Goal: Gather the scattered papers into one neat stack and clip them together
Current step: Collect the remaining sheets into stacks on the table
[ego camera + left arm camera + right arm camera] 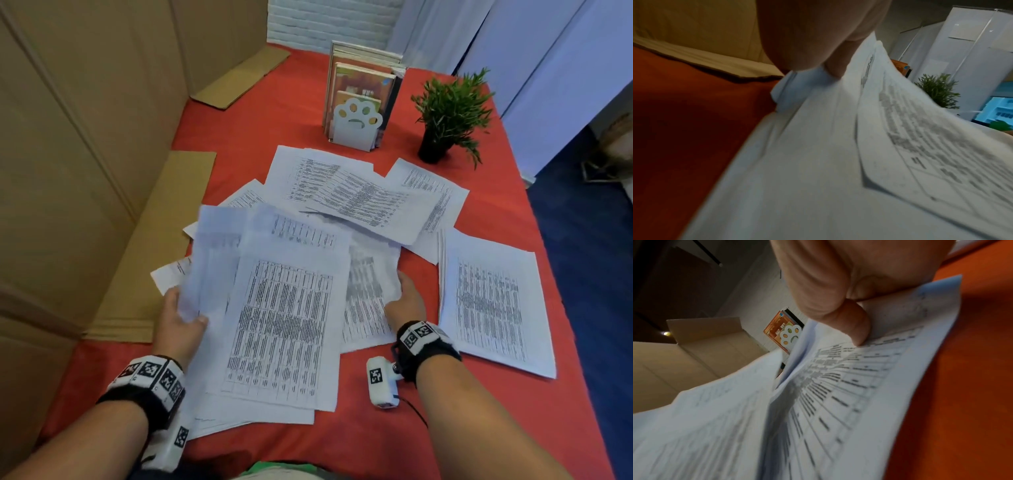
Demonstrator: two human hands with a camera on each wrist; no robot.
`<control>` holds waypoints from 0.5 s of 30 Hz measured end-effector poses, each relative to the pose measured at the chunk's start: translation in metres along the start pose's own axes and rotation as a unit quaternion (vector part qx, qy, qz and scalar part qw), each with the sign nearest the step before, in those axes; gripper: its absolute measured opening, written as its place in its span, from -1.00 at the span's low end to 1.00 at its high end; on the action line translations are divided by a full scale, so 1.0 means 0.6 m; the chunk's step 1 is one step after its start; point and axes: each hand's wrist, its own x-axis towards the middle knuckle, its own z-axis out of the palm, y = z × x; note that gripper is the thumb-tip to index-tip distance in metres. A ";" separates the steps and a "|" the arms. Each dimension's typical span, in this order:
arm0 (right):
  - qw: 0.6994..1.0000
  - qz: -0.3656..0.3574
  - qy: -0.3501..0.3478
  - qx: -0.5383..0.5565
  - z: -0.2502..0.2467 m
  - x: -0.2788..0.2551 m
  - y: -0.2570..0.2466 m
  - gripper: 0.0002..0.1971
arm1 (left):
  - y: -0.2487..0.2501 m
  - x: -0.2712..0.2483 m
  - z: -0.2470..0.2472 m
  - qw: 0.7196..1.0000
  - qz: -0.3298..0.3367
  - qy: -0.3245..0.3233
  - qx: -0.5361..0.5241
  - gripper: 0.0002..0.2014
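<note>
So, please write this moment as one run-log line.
left hand: holds sheets | right hand: pinches sheet | papers unstacked

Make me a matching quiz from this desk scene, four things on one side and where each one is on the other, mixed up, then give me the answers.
Things:
1. left hand
2. right hand
3. potted plant
4. paw-shaped bookend

Places or states:
A. stands at the far right of the red tablecloth, beyond the papers
B. grips the left edge of a raised bundle of sheets
C. stands upright in front of a row of books
D. pinches a printed sheet near the middle of the spread

Pairs: 1-B, 2-D, 3-A, 4-C
</note>
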 end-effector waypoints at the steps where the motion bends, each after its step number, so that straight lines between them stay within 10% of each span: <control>1: 1.000 -0.007 -0.014 -0.014 0.000 -0.001 0.004 -0.32 | -0.003 0.004 -0.004 1.000 -0.001 -0.003 -0.023 -0.33; 8: 0.994 -0.054 -0.075 -0.065 0.001 -0.008 0.004 -0.82 | -0.005 0.024 0.003 0.993 -0.067 0.000 -0.095 0.06; 15: 0.986 -0.034 -0.146 -0.073 0.030 -0.033 0.007 -0.75 | 0.012 0.002 0.058 0.996 -0.079 -0.051 0.001 -0.59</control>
